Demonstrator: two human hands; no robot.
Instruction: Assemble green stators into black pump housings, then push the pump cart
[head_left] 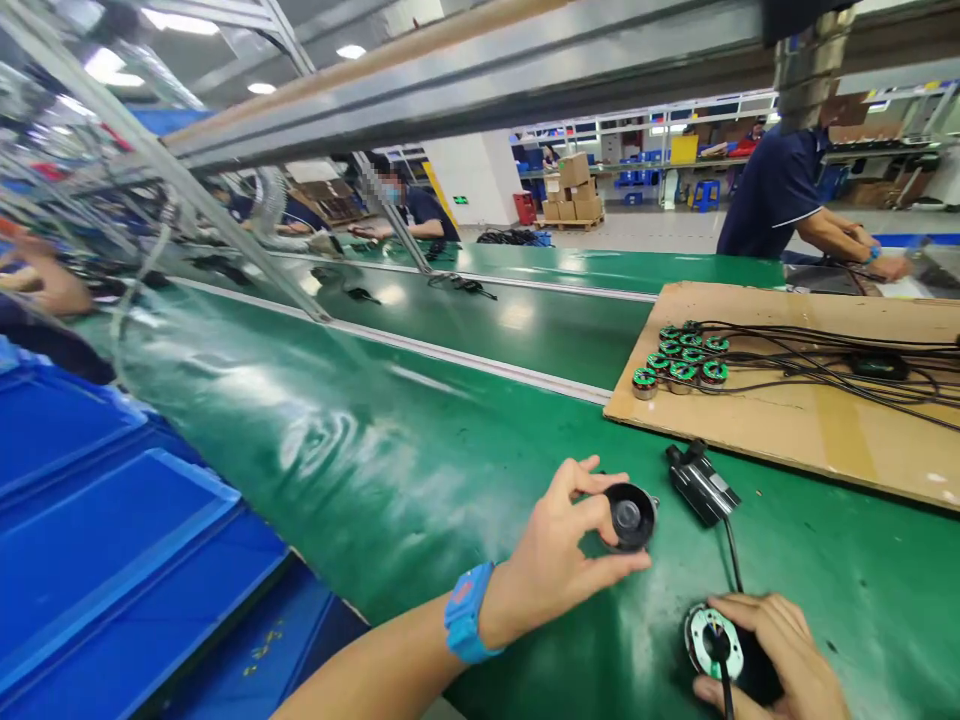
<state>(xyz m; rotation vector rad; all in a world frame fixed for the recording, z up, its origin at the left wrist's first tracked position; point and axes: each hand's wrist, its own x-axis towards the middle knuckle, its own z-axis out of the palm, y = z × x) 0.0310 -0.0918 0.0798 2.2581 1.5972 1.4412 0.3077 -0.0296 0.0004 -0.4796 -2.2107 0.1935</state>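
1. Currently gripping, with the left hand (559, 545), a round black cup (631, 515) between thumb and fingers: shallow, dark inside, with a raised disc at its centre and a small lug on the rim; held up over the worktop (450, 470).
2. Gripping, with the right hand (787, 650), a ring-shaped component (703, 632) near the lower edge of the view: flat, pale green-white face, dark round centre, thin black cord emerging from it.
3. Lying just beyond both hands, on smooth, shiny green sheeting: a glossy black casing (697, 490) with stubby projections, a pale label and a flexible black cable (733, 555) leading toward the right hand.
4. Farther back, resting on flat brown cardboard (832, 440) with a tape strip: squat green-topped coils (682, 365), clustered closely, with long black cords (795, 365) trailing rightward.
5. Wrapped round the left wrist: a bright blue band (469, 613).
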